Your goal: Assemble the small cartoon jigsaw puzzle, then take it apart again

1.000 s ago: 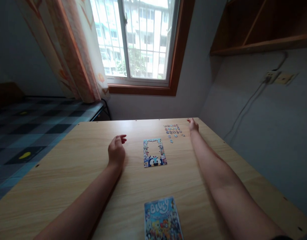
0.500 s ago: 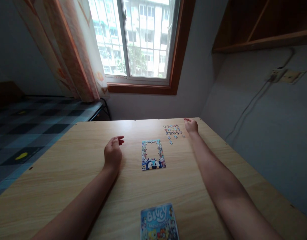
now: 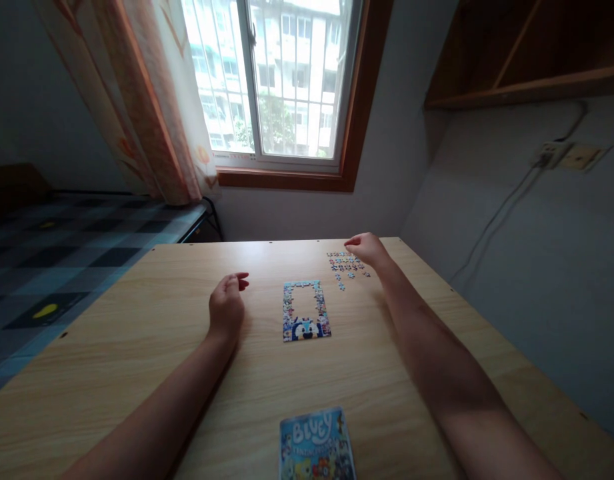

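A jigsaw puzzle (image 3: 307, 331) lies mid-table, its border joined all round and a dog's face along its near side. Bare wood shows inside the frame. Loose puzzle pieces (image 3: 340, 261) are laid out in rows beyond it on the right. My right hand (image 3: 369, 249) hovers over the far right of those rows, fingertips pinched together; whether a piece is between them is too small to see. To the left of the puzzle, my left hand (image 3: 227, 299) rests on its side on the table, fingers loosely bent and slightly apart, holding nothing.
A blue Bluey box (image 3: 317, 445) sits at the near edge of view on the wooden table (image 3: 137, 333). Beyond the table stand a window (image 3: 297, 80) and curtain (image 3: 151, 120). A checked bed (image 3: 111, 227) is at left, a wall socket (image 3: 554, 155) at right.
My right hand has moved left from beside the loose pieces to above their far rows. My left hand, the puzzle and the box stay in place.
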Available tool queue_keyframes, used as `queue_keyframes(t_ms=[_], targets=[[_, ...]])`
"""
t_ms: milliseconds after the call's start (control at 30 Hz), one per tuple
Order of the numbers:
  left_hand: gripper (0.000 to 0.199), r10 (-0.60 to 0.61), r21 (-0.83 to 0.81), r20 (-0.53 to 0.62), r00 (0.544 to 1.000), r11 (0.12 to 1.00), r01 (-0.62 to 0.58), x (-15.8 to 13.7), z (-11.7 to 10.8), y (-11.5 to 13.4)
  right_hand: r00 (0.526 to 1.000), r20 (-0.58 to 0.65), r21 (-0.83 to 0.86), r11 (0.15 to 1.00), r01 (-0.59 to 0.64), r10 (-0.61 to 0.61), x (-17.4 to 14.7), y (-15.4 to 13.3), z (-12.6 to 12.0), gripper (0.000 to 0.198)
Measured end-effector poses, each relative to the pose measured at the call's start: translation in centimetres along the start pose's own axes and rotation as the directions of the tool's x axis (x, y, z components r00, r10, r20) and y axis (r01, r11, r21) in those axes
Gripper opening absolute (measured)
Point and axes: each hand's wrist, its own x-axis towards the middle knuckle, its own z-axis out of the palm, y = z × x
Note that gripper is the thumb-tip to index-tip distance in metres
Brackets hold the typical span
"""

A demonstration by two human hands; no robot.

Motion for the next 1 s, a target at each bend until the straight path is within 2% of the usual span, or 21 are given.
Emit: queue_keyframes(t_ms=[100, 167, 300, 467, 800, 1000], targets=[[0.042, 0.001, -0.001, 0.0, 1.0, 1.0, -0.001, 0.0, 0.0, -0.1, 0.997, 0.07, -0.25, 0.968, -0.002, 0.02, -1.0, -0.7, 1.6, 0.014], [0.042, -0.001, -0.004, 0.002, 1.0, 1.0, 0.001, 0.1, 0.0, -0.1, 0.996, 0.085, -0.312, 0.95, 0.013, 0.015, -1.7, -1.2, 2.7, 0.012], [0.043, -0.005, 0.0, 0.009, 1.0, 1.0, 0.005, 0.0, 0.0, -0.1, 0.995, 0.093, -0.348, 0.935, 0.062, -0.031, -2.7, -1.6, 4.1, 0.011], [0.042, -0.013, 0.026, 0.026, 1.0, 1.0, 0.012, -0.1, 0.0, 0.3, 0.993, 0.108, -0.415, 0.906, 0.081, -0.039, -3.2, -1.9, 4.3, 0.013], [0.045, -0.009, 0.033, 0.044, 0.999, 0.999, 0.008, -0.3, 0.0, 0.3, 0.98, 0.18, -0.471, 0.882, 0.015, 0.079, -4.2, -3.9, 3.5, 0.022], [0.046, -0.013, 0.038, 0.045, 0.999, 0.999, 0.011, -0.2, 0.0, 0.1, 0.97, 0.217, -0.47, 0.883, 0.006, 0.109, -4.5, -4.6, 3.2, 0.032]])
